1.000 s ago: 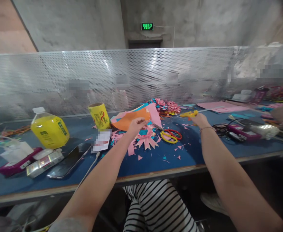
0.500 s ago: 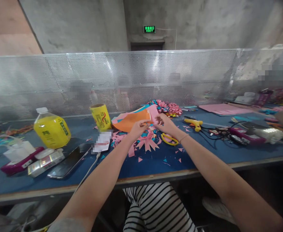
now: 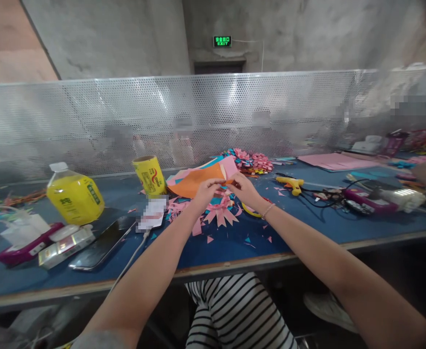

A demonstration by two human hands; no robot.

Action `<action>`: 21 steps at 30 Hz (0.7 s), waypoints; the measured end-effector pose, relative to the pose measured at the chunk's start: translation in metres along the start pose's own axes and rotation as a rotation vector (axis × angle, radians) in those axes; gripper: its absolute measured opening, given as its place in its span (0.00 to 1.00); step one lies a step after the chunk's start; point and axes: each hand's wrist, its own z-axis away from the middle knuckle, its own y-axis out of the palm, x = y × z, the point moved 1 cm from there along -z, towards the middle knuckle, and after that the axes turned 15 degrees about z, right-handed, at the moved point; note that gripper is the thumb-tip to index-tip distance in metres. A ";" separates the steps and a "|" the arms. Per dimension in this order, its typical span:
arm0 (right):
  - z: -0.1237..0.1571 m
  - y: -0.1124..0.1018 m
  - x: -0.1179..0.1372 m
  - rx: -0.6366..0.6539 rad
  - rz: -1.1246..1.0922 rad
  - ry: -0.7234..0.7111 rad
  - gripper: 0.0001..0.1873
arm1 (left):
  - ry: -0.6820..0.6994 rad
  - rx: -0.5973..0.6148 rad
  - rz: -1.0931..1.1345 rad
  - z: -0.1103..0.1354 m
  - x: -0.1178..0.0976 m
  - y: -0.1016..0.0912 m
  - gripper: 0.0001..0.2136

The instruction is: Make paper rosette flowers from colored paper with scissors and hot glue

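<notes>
My left hand [image 3: 208, 191] and my right hand [image 3: 247, 191] meet fingertip to fingertip over the middle of the table. Their fingers are closed on a small piece of orange paper [image 3: 228, 182], mostly hidden by the fingers. Just behind lies a larger orange paper sheet [image 3: 198, 180] with a pink sheet [image 3: 229, 166] at its right end. Below the hands, pink paper cut into pointed strips [image 3: 222, 216] lies among blue and pink scraps. Yellow-handled scissors [image 3: 249, 211] rest under my right wrist, partly covered.
A yellow glue gun [image 3: 291, 184] lies to the right. Pink and blue paper flowers [image 3: 260, 163] are heaped behind. On the left stand a bottle of yellow liquid [image 3: 75, 196] and a yellow tube [image 3: 149, 176], with a phone [image 3: 102, 245] nearer. A perforated metal screen [image 3: 213, 109] borders the back.
My right hand has turned slightly and closed in towards my left. Orange paper now shows between the fingertips. The scissors are more covered by my right wrist. The view has shifted slightly.
</notes>
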 end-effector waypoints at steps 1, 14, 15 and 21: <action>0.000 0.001 0.000 0.004 0.000 -0.005 0.05 | 0.017 -0.007 0.004 0.000 0.000 0.000 0.07; 0.001 0.010 0.003 0.058 -0.057 -0.010 0.03 | 0.083 -0.286 0.117 -0.005 0.010 0.000 0.19; 0.001 0.010 0.003 0.064 -0.068 -0.005 0.03 | 0.075 -0.268 0.113 -0.004 0.010 -0.001 0.19; 0.002 0.011 0.004 0.067 -0.131 -0.004 0.06 | 0.081 -0.155 0.113 -0.001 0.010 -0.001 0.15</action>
